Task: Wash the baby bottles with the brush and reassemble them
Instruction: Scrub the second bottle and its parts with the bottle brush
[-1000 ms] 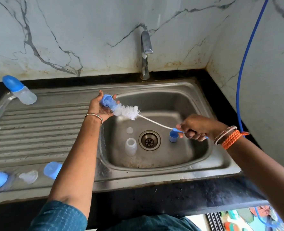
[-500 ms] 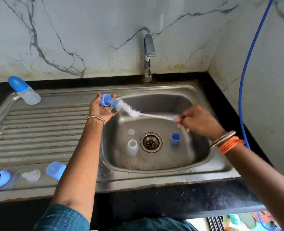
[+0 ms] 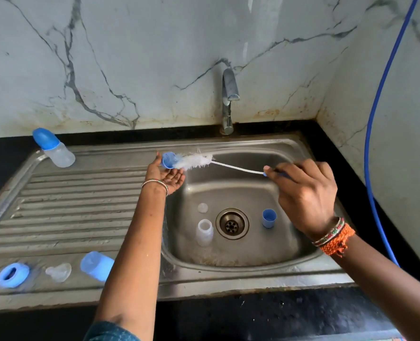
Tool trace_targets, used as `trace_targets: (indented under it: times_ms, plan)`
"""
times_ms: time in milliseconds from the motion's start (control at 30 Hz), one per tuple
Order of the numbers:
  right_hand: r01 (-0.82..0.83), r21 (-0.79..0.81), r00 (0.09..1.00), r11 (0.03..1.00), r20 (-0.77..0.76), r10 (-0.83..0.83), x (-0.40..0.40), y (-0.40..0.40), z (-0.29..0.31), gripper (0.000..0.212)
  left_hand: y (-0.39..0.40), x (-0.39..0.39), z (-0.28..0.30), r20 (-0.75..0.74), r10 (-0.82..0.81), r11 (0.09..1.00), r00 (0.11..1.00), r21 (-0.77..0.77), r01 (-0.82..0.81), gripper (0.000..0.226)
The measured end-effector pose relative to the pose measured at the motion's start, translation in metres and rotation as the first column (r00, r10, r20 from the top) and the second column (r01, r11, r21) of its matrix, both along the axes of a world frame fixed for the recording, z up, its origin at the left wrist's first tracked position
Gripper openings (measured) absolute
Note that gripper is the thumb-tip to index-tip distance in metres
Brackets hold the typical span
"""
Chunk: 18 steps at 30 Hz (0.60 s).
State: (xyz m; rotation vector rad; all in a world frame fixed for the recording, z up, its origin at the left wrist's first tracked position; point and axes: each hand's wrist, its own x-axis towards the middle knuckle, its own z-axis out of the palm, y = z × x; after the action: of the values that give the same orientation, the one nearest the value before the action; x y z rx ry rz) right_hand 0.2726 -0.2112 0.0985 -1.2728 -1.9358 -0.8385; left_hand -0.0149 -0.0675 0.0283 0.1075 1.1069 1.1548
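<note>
The fingers (image 3: 281, 169) of the right hand (image 3: 305, 193) are curled round the blue handle of the bottle brush (image 3: 196, 161), whose white bristles reach into a small blue cap (image 3: 167, 159) held up by the left hand (image 3: 165, 175), palm upward, over the basin's left edge. In the sink (image 3: 287, 153) stand an open clear bottle (image 3: 204, 232) and a blue cup-shaped piece (image 3: 269, 218), either side of the drain. On the draining board lie a capped bottle (image 3: 53, 147), a blue ring (image 3: 13, 275), a clear teat (image 3: 59, 272) and a blue cover (image 3: 96, 265).
</note>
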Motion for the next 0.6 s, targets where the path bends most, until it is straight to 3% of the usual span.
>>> trace_targets:
  times_ms: [133,200,233,300,333,367,400,433,467,500,533,600]
  plan:
    - [-0.007,-0.068,0.999,0.998,-0.048,0.004,-0.002,-0.002,0.006,0.027,0.003,-0.005,0.006,0.034,0.050,0.999,0.998,-0.016,-0.050,0.051]
    - [0.068,-0.258,0.983,0.964,-0.145,-0.108,-0.005,-0.005,0.013,0.019,0.003,-0.006,0.008,0.051,0.032,0.999,0.998,0.017,-0.033,0.050]
    - [0.091,-0.453,0.958,0.887,-0.203,-0.201,-0.006,-0.005,0.023,0.014,0.003,-0.007,0.009,0.046,0.015,0.999,0.999,0.044,-0.017,0.049]
    - [-0.032,-0.845,0.883,0.534,-0.274,-0.380,-0.003,0.002,0.036,0.006,0.002,-0.008,0.010,0.012,-0.031,0.995,0.999,0.099,0.030,0.048]
    - [-0.140,-0.925,0.847,0.353,-0.296,-0.440,0.000,0.006,0.040,0.012,0.000,-0.008,0.009,-0.005,-0.049,0.991,0.999,0.122,0.049,0.046]
    - [-0.222,-0.946,0.824,0.237,-0.312,-0.473,0.002,0.010,0.042,0.019,0.000,-0.008,0.007,-0.026,-0.059,0.989,0.998,0.134,0.062,0.045]
    - [-0.265,-0.947,0.815,0.185,-0.322,-0.482,0.002,0.012,0.043,0.025,-0.001,-0.008,0.006,-0.034,-0.063,0.988,0.997,0.137,0.067,0.045]
    - [-0.265,-0.948,0.826,0.178,-0.318,-0.466,0.000,0.012,0.042,0.028,-0.002,-0.009,0.005,-0.044,-0.061,0.989,0.997,0.133,0.066,0.046]
    - [-0.200,-0.952,0.862,0.232,-0.284,-0.420,-0.003,0.009,0.040,0.029,-0.002,-0.009,0.004,-0.040,-0.054,0.989,0.998,0.132,0.059,0.046]
    - [-0.062,-0.931,0.913,0.359,-0.199,-0.357,-0.005,0.004,0.036,0.027,-0.002,-0.011,0.003,-0.046,-0.059,0.989,0.997,0.131,0.065,0.046]
    - [0.107,-0.819,0.947,0.564,-0.089,-0.309,-0.006,-0.001,0.031,0.021,-0.001,-0.012,0.004,-0.046,-0.068,0.989,0.997,0.129,0.073,0.045]
    - [0.191,-0.429,0.972,0.883,-0.040,-0.230,-0.007,-0.003,0.030,0.008,0.000,-0.014,0.004,-0.069,-0.089,0.990,0.994,0.105,0.096,0.048]
